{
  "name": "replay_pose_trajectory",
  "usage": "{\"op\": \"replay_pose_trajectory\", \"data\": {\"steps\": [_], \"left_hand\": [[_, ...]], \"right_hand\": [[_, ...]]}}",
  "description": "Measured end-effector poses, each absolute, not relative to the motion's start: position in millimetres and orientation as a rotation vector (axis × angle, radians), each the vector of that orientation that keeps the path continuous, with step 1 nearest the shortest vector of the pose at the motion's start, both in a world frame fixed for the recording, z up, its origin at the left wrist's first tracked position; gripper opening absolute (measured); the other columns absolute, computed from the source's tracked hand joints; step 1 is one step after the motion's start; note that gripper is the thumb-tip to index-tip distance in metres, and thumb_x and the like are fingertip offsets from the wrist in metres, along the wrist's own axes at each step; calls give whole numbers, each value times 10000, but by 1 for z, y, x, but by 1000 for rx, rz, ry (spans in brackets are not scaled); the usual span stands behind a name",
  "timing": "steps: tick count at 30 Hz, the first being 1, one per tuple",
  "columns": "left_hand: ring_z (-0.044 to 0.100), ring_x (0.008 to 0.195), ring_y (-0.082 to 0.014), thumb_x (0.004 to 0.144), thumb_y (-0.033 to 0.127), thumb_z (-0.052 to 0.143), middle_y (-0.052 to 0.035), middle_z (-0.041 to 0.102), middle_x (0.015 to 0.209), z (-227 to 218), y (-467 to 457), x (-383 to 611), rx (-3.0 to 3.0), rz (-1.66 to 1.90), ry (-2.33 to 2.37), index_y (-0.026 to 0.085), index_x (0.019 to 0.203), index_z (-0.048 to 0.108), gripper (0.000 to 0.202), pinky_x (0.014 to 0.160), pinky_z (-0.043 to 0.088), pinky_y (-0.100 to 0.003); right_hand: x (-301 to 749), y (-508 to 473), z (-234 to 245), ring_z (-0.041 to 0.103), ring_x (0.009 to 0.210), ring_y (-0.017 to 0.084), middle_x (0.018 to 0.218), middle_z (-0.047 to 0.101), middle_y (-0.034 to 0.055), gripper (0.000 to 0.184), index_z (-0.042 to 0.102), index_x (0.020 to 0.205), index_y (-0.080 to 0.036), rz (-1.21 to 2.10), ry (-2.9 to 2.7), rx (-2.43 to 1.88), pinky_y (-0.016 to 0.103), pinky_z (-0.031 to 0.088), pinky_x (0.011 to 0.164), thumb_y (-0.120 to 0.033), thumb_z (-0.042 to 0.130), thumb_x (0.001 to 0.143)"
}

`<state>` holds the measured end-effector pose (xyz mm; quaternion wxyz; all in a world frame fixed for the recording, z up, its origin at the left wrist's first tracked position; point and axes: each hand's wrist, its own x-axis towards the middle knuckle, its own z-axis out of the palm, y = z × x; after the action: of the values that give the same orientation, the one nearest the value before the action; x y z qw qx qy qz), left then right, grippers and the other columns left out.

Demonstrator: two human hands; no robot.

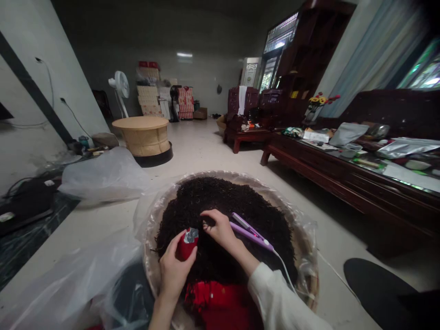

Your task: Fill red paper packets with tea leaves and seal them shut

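Note:
A wide round basket (309, 256) lined with clear plastic holds a heap of dark loose tea leaves (227, 201). My left hand (173, 270) is wrapped round a small red packet (186, 245) with a silver open top. My right hand (218, 227) is pinched together on the tea leaves just right of the packet's mouth. A purple heat sealer (249, 231) lies on the tea behind my right wrist, its white cord running off to the right. A pile of red packets (220, 305) lies at the basket's near edge.
Clear plastic sheets (103, 176) lie on the floor to the left. A round wooden stand (144, 135) and a white fan (120, 87) are further back. A long dark wooden table (343, 178) with silver bags runs along the right. Stacked boxes (151, 94) line the far wall.

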<state>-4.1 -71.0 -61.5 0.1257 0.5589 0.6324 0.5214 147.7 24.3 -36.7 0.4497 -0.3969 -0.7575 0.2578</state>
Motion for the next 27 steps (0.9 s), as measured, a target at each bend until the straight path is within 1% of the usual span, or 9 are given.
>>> {"op": "replay_pose_trajectory", "data": {"steps": [2,6,8,12,15,18,21,23,27], "left_hand": [[668,942,-231,723,342,652,-80,694,1075,-61,-68,-1,1638,1520,1835,195,1113,613,419,888,523,-375],[668,931,-223,722,298,654,-74,694,1066,-54,-61,9,1695,1537,1817,199,1109,607,402,874,527,-365],[662,946,-225,722,272,648,-76,691,1073,-51,-57,14,1738,1557,1802,199,1103,608,390,881,521,-368],[651,971,-234,713,246,645,-83,688,1077,-48,-50,23,1774,1549,1805,195,1101,609,392,890,510,-380],[649,973,-243,699,235,654,-86,688,1074,-49,-46,28,1736,1519,1836,195,1098,608,403,884,509,-387],[650,968,-249,687,227,659,-88,690,1062,-49,-44,29,1713,1494,1854,190,1094,609,412,876,511,-390],[655,956,-245,685,224,655,-89,693,1052,-48,-43,30,1708,1503,1866,189,1089,611,409,867,514,-384],[659,948,-246,678,224,657,-92,696,1045,-48,-41,30,1705,1518,1882,187,1083,614,409,858,518,-382],[665,930,-254,676,247,662,-98,701,1022,-50,-39,29,1690,1535,1925,184,1068,622,400,837,526,-385]], "right_hand": [[144,31,-29,623,775,172,837,673,23,251,659,906,-207,875,-1543,-995,300,493,728,-151,582,674],[135,40,-14,577,519,134,715,657,-16,215,601,873,-203,1423,-779,-935,242,435,460,-272,604,670],[131,42,-6,569,482,127,662,641,-34,174,566,834,-205,1555,-509,-836,232,427,435,-263,601,674],[126,40,8,613,530,129,645,646,-29,73,549,789,-203,1634,-317,-695,233,471,495,-265,535,753],[124,35,16,638,589,142,678,666,-2,208,568,754,-195,1633,-354,-648,261,503,575,-343,445,833],[123,29,18,654,690,172,720,680,23,358,601,736,-191,1599,-498,-656,309,514,693,-463,405,863],[125,24,16,646,811,208,799,697,50,512,649,779,-183,1588,-723,-716,354,481,813,-628,401,826],[127,21,14,627,902,226,849,706,68,604,676,829,-177,1564,-876,-722,379,428,912,-707,391,790],[132,17,13,601,1022,256,902,720,93,694,698,917,-174,1579,-1041,-700,432,321,1024,-760,358,764]]}}
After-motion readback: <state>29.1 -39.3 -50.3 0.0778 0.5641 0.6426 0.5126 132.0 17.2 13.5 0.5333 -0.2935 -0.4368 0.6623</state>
